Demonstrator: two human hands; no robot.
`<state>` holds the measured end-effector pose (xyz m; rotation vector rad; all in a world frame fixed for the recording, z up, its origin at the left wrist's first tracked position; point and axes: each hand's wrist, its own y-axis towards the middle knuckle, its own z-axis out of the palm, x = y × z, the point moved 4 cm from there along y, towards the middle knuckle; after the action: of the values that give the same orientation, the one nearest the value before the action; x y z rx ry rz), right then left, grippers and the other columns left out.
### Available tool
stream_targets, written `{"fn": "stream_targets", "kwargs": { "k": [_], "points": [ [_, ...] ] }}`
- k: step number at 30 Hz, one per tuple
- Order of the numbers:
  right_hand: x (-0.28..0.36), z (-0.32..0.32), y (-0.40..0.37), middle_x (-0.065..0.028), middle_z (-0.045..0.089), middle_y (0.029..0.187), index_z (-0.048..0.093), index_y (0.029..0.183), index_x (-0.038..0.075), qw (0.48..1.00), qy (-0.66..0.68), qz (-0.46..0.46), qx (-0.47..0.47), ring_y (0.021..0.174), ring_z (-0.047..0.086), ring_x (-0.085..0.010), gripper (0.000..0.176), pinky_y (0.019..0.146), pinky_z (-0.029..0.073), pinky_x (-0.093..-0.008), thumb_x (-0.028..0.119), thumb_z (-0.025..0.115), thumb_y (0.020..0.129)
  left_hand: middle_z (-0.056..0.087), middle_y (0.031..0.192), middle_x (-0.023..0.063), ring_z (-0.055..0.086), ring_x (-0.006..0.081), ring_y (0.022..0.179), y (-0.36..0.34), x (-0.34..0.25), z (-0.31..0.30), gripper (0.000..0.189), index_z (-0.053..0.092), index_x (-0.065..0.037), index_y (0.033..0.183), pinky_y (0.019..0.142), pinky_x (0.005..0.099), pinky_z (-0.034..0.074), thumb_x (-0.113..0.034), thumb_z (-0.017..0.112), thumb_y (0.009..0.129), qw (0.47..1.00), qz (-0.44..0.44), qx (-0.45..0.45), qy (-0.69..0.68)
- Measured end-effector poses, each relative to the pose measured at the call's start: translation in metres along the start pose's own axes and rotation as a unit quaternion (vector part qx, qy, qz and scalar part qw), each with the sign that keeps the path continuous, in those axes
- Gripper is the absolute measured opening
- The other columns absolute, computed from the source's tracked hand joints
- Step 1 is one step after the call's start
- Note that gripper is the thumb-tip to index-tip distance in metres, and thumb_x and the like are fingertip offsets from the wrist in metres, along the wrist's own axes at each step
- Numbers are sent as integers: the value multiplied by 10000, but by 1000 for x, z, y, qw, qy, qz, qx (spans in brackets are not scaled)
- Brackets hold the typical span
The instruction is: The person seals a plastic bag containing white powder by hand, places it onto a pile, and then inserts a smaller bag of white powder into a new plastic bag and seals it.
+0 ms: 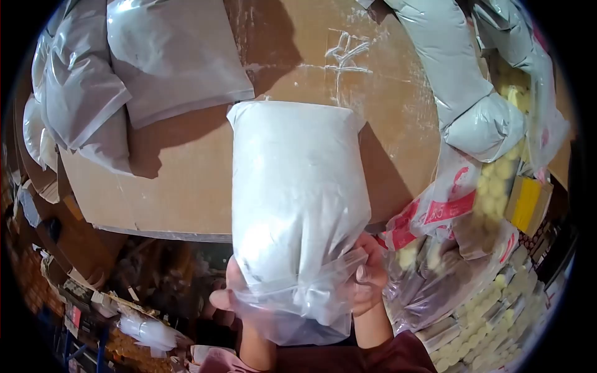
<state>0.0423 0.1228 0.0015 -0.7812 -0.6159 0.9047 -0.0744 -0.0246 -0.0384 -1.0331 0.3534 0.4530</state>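
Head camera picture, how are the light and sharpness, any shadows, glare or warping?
In the head view, the image edges curve into black, suggesting a wide lens; in the head view, a dark shadow lies on the table beside the white bag, whose folds show bright glare; in the head view, the lower-left clutter looks dim and soft.

Seen from the head, a plump clear plastic bag of white contents (298,180) extends over the near edge of a brown tabletop (186,193). The left-hand grip (231,287) and right-hand grip (368,280) hold its loose, gathered end from either side, nearest the wearer. More filled bags lie at upper left (171,62) and upper right. White marks (348,53) streak the surface. At right are red-printed plastic (451,208) and a box with a yellow strip (528,204).
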Motion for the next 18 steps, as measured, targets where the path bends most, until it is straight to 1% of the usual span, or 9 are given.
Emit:
{"fn": "stream_targets", "kwargs": {
  "k": [2,4,5,6,8,11,15,17,18],
  "points": [
    [2,-5,2,-67,582,848,513,871,43,997,-37,-57,-33,775,580,-151,385,678,473,-247,64,839,669,481,712,3,433,79,623,17,-2,9,278,428,-80,805,580,226,371,-101,705,790,999,12,1,33],
    [16,-16,-4,-80,582,839,520,878,44,947,-278,-162,-24,761,563,-152,331,665,457,-250,15,802,705,477,713,-1,429,78,624,37,-12,22,270,433,-79,814,581,228,369,-86,702,797,995,30,19,93],
    [23,-18,-6,-87,582,835,524,881,44,895,-392,-212,-18,754,555,-152,308,658,449,-251,-10,783,724,474,714,-3,426,78,625,44,-16,30,266,435,-78,819,581,229,368,-79,701,801,990,45,37,130],
    [33,14,2,-121,580,879,523,879,29,806,-490,-331,40,743,533,-162,264,650,436,-263,-33,747,756,472,715,-5,424,77,625,48,-21,38,262,438,-77,824,582,229,367,-71,699,804,983,62,51,167],
    [40,18,3,-143,575,931,509,870,29,709,-582,-399,-14,767,536,-175,264,659,437,-265,-43,737,759,481,745,0,424,80,660,53,-30,62,260,437,-72,820,618,217,357,-68,697,815,958,100,94,252],
    [45,14,3,-117,526,944,497,870,29,675,-609,-412,-67,770,492,-164,240,696,426,-272,-2,722,795,542,909,64,476,106,767,51,-31,82,193,437,-38,822,720,223,388,19,620,838,918,170,122,336],
    [48,-8,16,-47,430,834,484,878,19,738,-539,-391,-110,724,421,-144,225,684,383,-257,97,693,847,554,1100,141,503,121,839,52,-24,94,184,418,-13,827,771,227,411,59,586,844,898,183,124,381],
    [50,-16,27,-38,419,824,472,860,27,750,-529,-384,-102,725,416,-137,235,666,367,-242,131,683,858,564,1088,142,481,106,803,50,-26,92,183,411,-14,814,738,215,397,72,571,839,903,147,120,387],
    [51,-6,32,-12,400,807,440,879,53,742,-545,-377,-103,720,396,-101,243,650,351,-221,182,646,892,577,962,104,433,78,737,47,-30,92,203,412,-24,801,685,205,365,67,591,827,893,151,95,414]
  ]
}}
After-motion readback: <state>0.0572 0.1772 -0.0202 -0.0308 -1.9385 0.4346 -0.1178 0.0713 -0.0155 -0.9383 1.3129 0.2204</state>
